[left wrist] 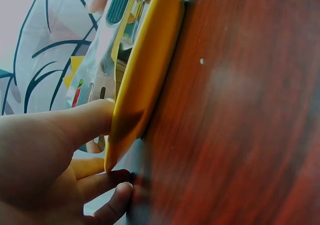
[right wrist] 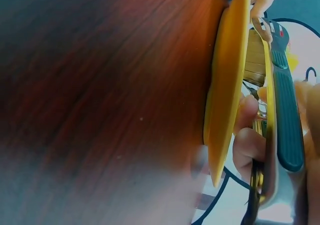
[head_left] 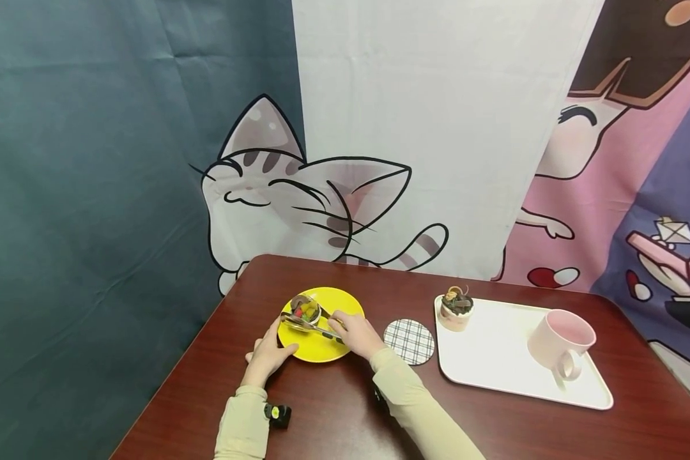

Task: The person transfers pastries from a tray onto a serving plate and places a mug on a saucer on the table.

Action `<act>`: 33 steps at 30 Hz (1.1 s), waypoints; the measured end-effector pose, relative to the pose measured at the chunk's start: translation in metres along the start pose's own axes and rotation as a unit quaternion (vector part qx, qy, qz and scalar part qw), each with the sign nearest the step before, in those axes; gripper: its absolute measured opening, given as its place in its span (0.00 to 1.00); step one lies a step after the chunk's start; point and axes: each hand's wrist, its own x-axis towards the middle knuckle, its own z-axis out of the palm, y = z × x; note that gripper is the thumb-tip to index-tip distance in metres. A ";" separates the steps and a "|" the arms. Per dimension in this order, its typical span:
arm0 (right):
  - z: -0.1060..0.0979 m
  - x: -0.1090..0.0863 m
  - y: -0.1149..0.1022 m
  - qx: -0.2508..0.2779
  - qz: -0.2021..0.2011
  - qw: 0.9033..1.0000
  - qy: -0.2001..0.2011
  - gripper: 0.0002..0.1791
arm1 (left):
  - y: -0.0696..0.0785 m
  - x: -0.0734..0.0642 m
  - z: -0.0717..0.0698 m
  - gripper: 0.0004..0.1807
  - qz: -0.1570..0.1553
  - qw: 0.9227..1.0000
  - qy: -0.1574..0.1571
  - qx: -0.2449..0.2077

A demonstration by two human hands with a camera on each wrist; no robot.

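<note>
A small cake topped with fruit and chocolate sits on the left part of a yellow plate. My right hand grips metal tongs with dark green grip pads, whose ends reach to both sides of the cake. At the plate's near left rim is my left hand. In the left wrist view its thumb lies over the rim of the yellow plate and the other fingers are beneath and outside it. The tongs partly hide the cake.
Right of the plate lies a round checked coaster. Beyond it, a white tray carries another small cake at its left end and a pink mug at its right. A printed curtain hangs behind the brown table.
</note>
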 end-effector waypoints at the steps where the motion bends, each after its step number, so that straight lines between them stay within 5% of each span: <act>1: 0.000 0.000 0.000 -0.005 -0.001 1.000 0.004 0.09 | 0.000 0.000 0.000 0.46 -0.001 1.000 0.000 0.000; 33: -0.020 -0.019 0.008 0.016 0.019 0.999 0.027 0.04 | -0.001 -0.002 0.002 0.46 0.004 1.000 0.011 -0.011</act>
